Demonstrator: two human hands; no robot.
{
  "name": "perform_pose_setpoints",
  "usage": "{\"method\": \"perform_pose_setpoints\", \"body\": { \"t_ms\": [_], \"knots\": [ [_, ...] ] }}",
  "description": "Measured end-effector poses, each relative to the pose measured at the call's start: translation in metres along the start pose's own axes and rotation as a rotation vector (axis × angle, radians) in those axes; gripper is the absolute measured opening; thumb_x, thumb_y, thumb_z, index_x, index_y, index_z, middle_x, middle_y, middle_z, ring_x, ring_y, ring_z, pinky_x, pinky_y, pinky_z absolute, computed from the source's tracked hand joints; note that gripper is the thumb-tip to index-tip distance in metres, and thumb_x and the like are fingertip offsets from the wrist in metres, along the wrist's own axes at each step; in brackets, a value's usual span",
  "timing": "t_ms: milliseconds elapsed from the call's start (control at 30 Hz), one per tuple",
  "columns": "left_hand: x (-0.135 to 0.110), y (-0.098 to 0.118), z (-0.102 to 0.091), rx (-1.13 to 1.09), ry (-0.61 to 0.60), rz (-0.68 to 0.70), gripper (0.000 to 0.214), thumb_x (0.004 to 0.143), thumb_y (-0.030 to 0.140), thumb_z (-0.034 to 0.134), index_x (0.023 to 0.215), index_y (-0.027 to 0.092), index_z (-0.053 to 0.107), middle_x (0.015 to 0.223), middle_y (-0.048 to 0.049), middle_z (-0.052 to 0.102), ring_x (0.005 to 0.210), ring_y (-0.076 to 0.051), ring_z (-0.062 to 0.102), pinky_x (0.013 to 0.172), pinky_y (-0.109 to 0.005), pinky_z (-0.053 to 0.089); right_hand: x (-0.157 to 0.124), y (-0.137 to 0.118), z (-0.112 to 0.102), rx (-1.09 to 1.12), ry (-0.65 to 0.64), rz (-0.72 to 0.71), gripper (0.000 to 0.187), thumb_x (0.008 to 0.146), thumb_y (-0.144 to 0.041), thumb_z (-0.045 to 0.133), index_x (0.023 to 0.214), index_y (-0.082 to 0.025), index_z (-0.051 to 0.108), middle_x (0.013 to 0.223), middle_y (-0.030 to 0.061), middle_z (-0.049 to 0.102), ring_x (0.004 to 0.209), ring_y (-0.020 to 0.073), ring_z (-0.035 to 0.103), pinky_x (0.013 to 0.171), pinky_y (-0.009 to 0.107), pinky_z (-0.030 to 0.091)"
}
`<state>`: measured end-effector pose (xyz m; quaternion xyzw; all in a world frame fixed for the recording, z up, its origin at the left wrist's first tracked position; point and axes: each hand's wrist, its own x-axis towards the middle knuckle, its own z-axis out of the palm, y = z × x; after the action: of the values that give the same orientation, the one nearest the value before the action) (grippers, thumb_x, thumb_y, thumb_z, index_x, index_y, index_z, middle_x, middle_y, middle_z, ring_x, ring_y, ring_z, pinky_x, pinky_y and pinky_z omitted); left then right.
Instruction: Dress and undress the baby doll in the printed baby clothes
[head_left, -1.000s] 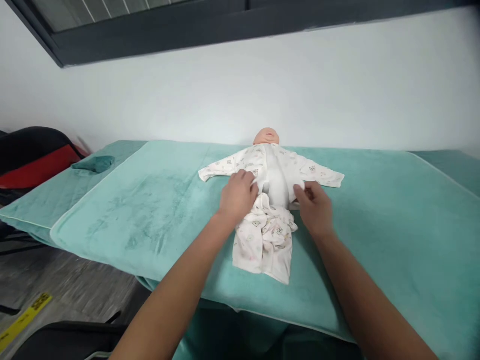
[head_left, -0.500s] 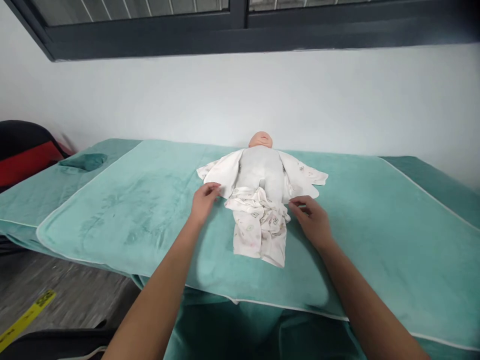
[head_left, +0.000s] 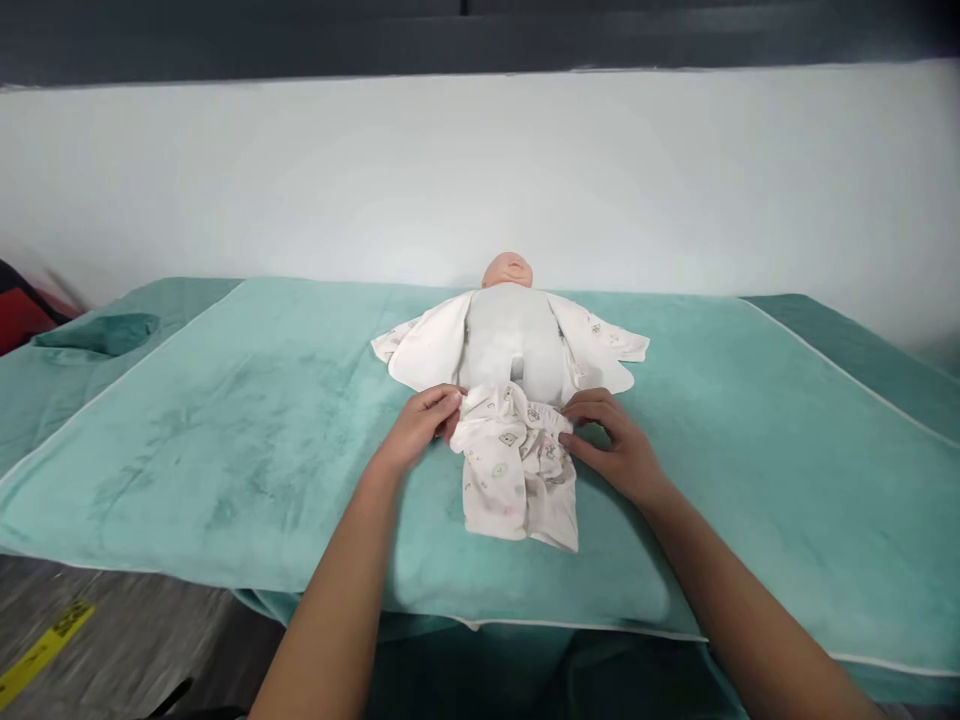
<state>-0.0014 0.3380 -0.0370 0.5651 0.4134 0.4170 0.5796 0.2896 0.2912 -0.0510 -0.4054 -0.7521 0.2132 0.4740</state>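
You have the small printed trousers (head_left: 496, 475) lying on the green-covered bed (head_left: 247, 420), directly below the torso (head_left: 514, 335) of the doll, the bunched waist meeting its lower end and the two legs pointing toward the near edge. Your left hand (head_left: 421, 425) is closed in a pinch on the waist at its left corner. Your right hand (head_left: 616, 447) is at the opposite corner, its thumb and fingers touching the edge; whether they are firmly closed on the cloth cannot be told. The fabric is judged light, thin and limp, apt to crumple and unlikely to slip from dry fingers; tearing is a small risk, stretching of the waist a likelier one. The sound hold is at both side corners of the waist, thumb over and fingers under, with even tension; a hold on the wrinkled middle would only gather more folds. Whether anything fills the legs is not visible. Above, the matching jacket (head_left: 429, 350) lies open, its front panels spread to both sides of the torso and clear of your grip. The head (head_left: 508, 270) of the doll, at the far side near the wall (head_left: 480, 170), looks firm, and handling there is judged unsuitable for any pulling.
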Motion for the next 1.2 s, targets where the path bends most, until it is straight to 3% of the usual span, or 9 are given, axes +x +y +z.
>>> {"method": "perform_pose_setpoints", "body": {
  "t_ms": [100,200,300,400,633,833,967,1100,1200],
  "knots": [
    [0.000,-0.002,0.000,-0.014,-0.005,-0.016,0.039,0.087,0.051,0.060,0.067,0.017,0.057,0.052,0.0034,0.049,0.047,-0.008,0.040,0.048,-0.023,0.027,-0.002,-0.005,0.002,-0.101,0.063,-0.084,0.022,0.086,-0.021,0.068,0.107,-0.026,0.063,0.103,0.0062,0.055,0.092,0.0195,0.057,0.077,0.035,0.049],
    [0.000,-0.004,0.000,0.018,0.036,-0.009,0.031,0.083,0.046,0.066,0.072,0.017,0.061,0.057,0.0033,0.051,0.052,-0.009,0.042,0.051,-0.023,0.030,-0.004,-0.005,0.002,-0.128,0.056,-0.053,0.016,0.086,-0.021,0.067,0.101,-0.025,0.061,0.094,0.0040,0.057,0.082,0.0177,0.056,0.072,0.034,0.048],
    [0.001,-0.003,0.000,0.025,0.079,0.096,0.026,0.082,0.041,0.067,0.074,0.016,0.067,0.080,-0.0016,0.061,0.072,-0.013,0.053,0.065,-0.025,0.040,-0.006,-0.004,0.002,-0.122,0.016,0.027,0.008,0.088,-0.024,0.065,0.093,-0.024,0.059,0.083,0.0010,0.058,0.075,0.0166,0.056,0.069,0.032,0.046],
    [0.000,-0.001,0.000,0.024,0.064,0.132,0.025,0.083,0.041,0.065,0.078,0.017,0.069,0.095,-0.0041,0.064,0.088,-0.018,0.057,0.078,-0.028,0.043,-0.005,-0.004,0.002,-0.128,0.021,-0.002,0.009,0.087,-0.026,0.065,0.091,-0.024,0.058,0.085,0.0022,0.059,0.078,0.0181,0.057,0.071,0.034,0.046],
    [-0.003,-0.001,0.002,0.070,0.133,-0.018,0.028,0.079,0.046,0.067,0.072,0.019,0.065,0.061,0.0020,0.052,0.055,-0.012,0.043,0.054,-0.025,0.035,-0.004,-0.006,0.002,-0.136,0.031,0.002,0.012,0.087,-0.030,0.065,0.096,-0.026,0.059,0.095,0.0061,0.060,0.080,0.0196,0.057,0.072,0.037,0.050],
    [-0.008,0.007,0.004,0.089,-0.013,-0.072,0.016,0.072,0.033,0.071,0.076,0.018,0.072,0.064,0.0012,0.061,0.057,-0.011,0.047,0.055,-0.024,0.036,-0.007,-0.001,0.003,-0.095,0.053,0.087,0.016,0.085,-0.032,0.068,0.096,-0.026,0.058,0.101,0.0050,0.061,0.079,0.0183,0.057,0.072,0.036,0.049],
    [-0.010,0.009,0.003,0.064,-0.096,-0.087,0.017,0.070,0.030,0.074,0.082,0.018,0.074,0.080,-0.0018,0.069,0.070,-0.014,0.056,0.063,-0.025,0.041,-0.008,0.001,0.003,-0.055,0.058,0.149,0.017,0.084,-0.033,0.069,0.092,-0.025,0.057,0.092,0.0021,0.061,0.080,0.0182,0.056,0.072,0.033,0.046],
    [-0.010,0.009,0.002,0.058,-0.143,-0.100,0.018,0.069,0.024,0.073,0.086,0.018,0.073,0.073,0.0007,0.060,0.068,-0.013,0.052,0.063,-0.023,0.038,-0.007,-0.001,0.000,-0.030,-0.041,0.180,0.014,0.087,-0.034,0.066,0.087,-0.025,0.055,0.085,0.0008,0.057,0.076,0.0173,0.053,0.069,0.032,0.044],
    [-0.010,0.009,0.001,0.102,-0.166,-0.082,0.016,0.071,0.024,0.072,0.086,0.018,0.069,0.073,0.0018,0.054,0.068,-0.012,0.048,0.062,-0.023,0.036,-0.004,-0.002,-0.003,-0.036,-0.108,0.114,0.013,0.088,-0.033,0.064,0.084,-0.024,0.055,0.091,0.0030,0.058,0.085,0.0197,0.055,0.077,0.034,0.045]
  ]
}}
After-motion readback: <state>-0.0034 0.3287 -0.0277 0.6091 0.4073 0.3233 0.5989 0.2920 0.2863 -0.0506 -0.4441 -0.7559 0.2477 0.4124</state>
